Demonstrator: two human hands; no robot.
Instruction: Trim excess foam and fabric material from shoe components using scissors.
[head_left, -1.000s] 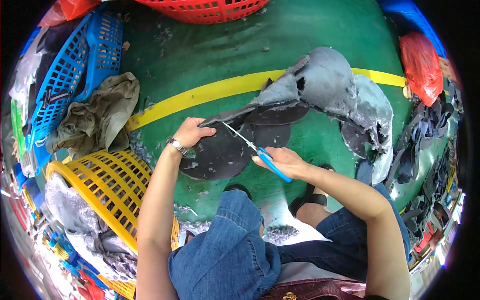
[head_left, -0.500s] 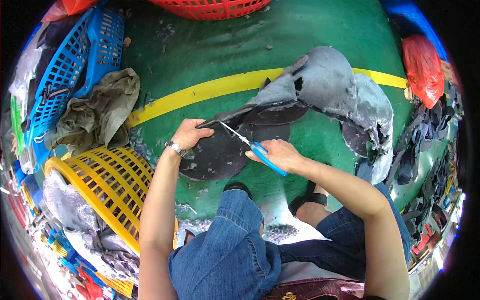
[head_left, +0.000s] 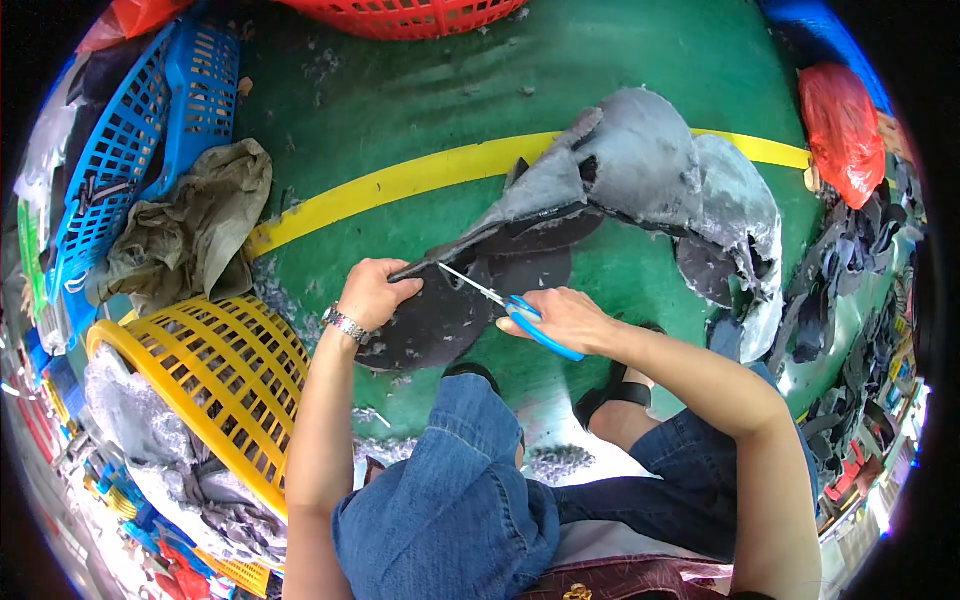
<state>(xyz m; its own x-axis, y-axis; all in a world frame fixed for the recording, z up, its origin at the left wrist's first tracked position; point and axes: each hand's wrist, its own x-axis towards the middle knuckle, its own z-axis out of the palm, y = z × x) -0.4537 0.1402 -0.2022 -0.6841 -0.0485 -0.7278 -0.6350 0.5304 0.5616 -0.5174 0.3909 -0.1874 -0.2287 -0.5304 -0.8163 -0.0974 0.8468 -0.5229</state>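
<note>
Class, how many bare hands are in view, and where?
2: the left hand pinches the grey material's near end; the right hand, further right, holds blue-handled scissors.

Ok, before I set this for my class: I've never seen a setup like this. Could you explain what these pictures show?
There is no machine here, just a person's two bare hands. The view comes from a wide fisheye camera worn on the head, looking down, so straight edges bend near the rim.

The left hand grips one end of a long piece of fuzzy grey material. The right hand holds blue-handled scissors, their tips at the material's edge.

The material stretches across the green floor and over a yellow stripe. To the left is a tilted yellow basket; far right, a red plastic bag.
</note>
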